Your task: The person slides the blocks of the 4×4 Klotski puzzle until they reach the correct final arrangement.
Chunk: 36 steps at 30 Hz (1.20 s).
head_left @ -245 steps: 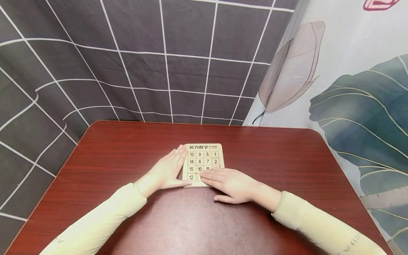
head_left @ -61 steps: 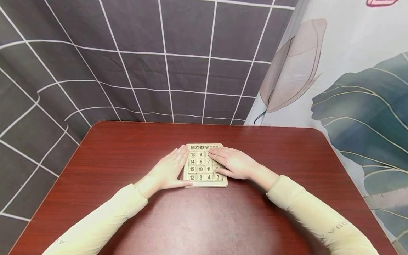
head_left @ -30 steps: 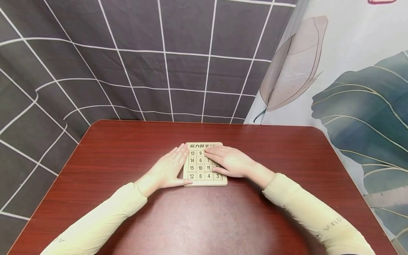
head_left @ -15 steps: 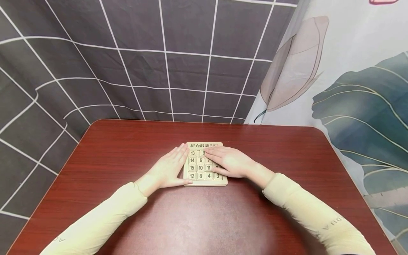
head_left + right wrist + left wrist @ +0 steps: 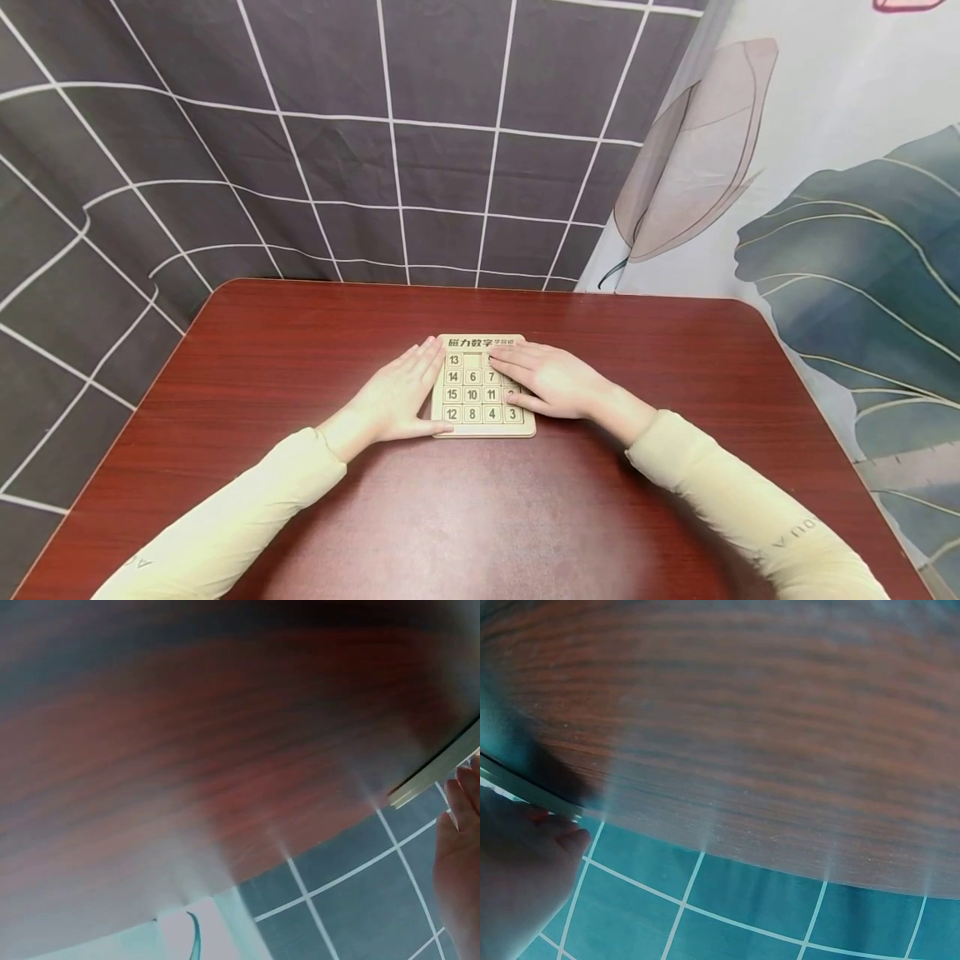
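A pale wooden number sliding puzzle [image 5: 483,432] lies flat on the table. Its top row shows tile 13, then a bare slot [image 5: 472,360], then tile 9, partly covered. My left hand [image 5: 395,398] rests along the puzzle's left side, fingers straight and thumb at the lower left corner. My right hand [image 5: 553,382] lies over the upper right part, straight fingertips touching the tile 9 and hiding the top right tiles. Its thumb touches the right column near the tile 2. In the wrist views, the left hand [image 5: 525,862] and right hand [image 5: 461,855] appear beside the puzzle's edge.
The puzzle sits on a dark red wood-grain table [image 5: 300,333] with rounded far corners. Behind it hangs a dark grey curtain [image 5: 442,167] with white grid lines. A white curtain with leaf prints [image 5: 862,242] hangs at the right.
From the lower right of the puzzle, my right hand has moved to its upper right. Tile 2 has shifted down, and tile 9 has slid one place right. The left hand stays put.
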Tool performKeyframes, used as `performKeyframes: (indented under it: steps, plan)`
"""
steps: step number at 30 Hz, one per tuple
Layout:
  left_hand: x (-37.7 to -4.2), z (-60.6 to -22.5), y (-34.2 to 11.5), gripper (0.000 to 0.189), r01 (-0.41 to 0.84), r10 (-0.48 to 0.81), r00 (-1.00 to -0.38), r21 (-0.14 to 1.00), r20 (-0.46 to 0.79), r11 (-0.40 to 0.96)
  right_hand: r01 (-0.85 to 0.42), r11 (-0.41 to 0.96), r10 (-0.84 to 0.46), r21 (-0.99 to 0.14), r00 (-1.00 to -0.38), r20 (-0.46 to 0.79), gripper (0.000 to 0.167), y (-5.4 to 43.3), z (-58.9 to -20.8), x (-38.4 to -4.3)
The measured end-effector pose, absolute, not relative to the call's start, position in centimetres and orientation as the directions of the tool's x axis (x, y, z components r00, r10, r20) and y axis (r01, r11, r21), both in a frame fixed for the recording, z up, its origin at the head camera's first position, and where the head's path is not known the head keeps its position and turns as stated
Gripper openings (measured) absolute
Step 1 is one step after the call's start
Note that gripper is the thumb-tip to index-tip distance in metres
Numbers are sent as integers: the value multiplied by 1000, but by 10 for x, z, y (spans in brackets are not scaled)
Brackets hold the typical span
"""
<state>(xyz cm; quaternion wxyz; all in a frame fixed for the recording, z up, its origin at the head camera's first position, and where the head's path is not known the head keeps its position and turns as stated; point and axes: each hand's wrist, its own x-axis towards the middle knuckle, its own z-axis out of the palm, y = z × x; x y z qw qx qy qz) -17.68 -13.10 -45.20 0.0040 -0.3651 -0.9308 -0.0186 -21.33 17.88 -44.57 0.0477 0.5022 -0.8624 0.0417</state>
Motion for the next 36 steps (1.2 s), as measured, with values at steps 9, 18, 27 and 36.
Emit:
performKeyframes:
  steps: [9, 18, 27, 36]
  plan:
    - [-177, -452, -129, 113, 672, 673, -739, 41, -20, 739, -873, 487, -870, -28, -488, 73, 63, 154, -446, -216]
    - [-177, -453, -129, 112, 676, 676, -736, 23, -14, 737, -884, 468, -883, -27, -468, 30, 65, 138, -447, -218]
    - [-177, -453, -130, 113, 679, 679, -734, 26, 3, 733, -875, 483, -875, -28, -483, 28, 63, 141, -443, -215]
    - [-178, -454, -131, 113, 673, 673, -739, 28, -7, 739, -886, 464, -885, -27, -464, 37, 66, 140, -445, -217]
